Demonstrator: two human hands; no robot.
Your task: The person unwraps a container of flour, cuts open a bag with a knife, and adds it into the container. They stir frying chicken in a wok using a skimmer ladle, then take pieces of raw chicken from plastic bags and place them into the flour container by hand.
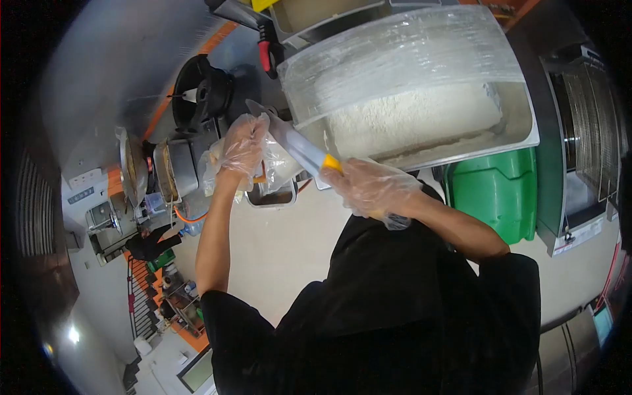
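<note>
Both hands wear clear plastic gloves. My right hand is closed round the yellow handle of a knife with a wide metal blade, which slants up and left. My left hand is at the blade's far end, beside a clear plastic bag with pale contents; its fingers are bent, and what they hold is hard to make out. Just right of the blade stands a large metal tray of white powder, partly covered with clear plastic film.
A green bin stands below the tray, and a metal appliance with wire racks is at the right. Black round equipment and metal pans are at the left. A red-and-black handle lies near the tray's upper left corner.
</note>
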